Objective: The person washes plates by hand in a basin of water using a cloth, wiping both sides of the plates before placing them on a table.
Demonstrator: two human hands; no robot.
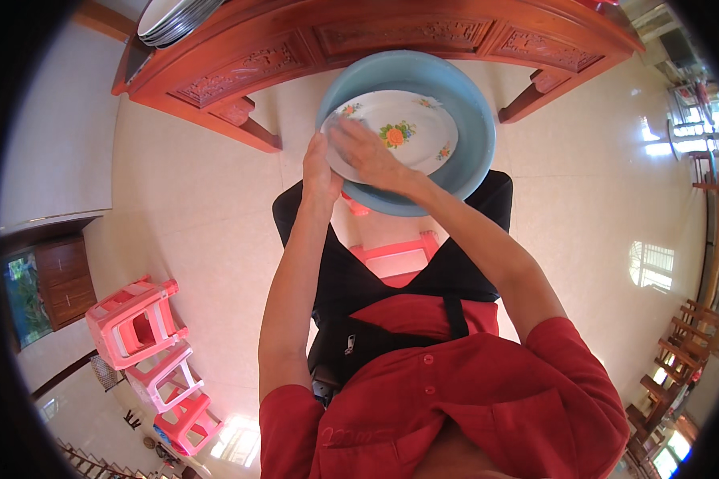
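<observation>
A white oval plate [422,141] with orange flowers and green leaves is tilted over a round blue basin [479,129]. My left hand [319,167] grips the plate's left edge, thumb along the rim. Across the left part of its face lies my right hand [365,152], fingers spread and blurred. A greyish patch shows around those fingertips; whether something is under them is hidden. The basin sits between my knees, in front of a carved wooden table [275,60]. What fills the bottom of the basin is covered by the plate.
A stack of plates [177,21] rests on the table's left end. Pink and red plastic stools [138,326] stand on the tiled floor [215,251] at left. A red plastic piece [355,205] shows beneath the basin. Wooden furniture [674,353] lines the right side.
</observation>
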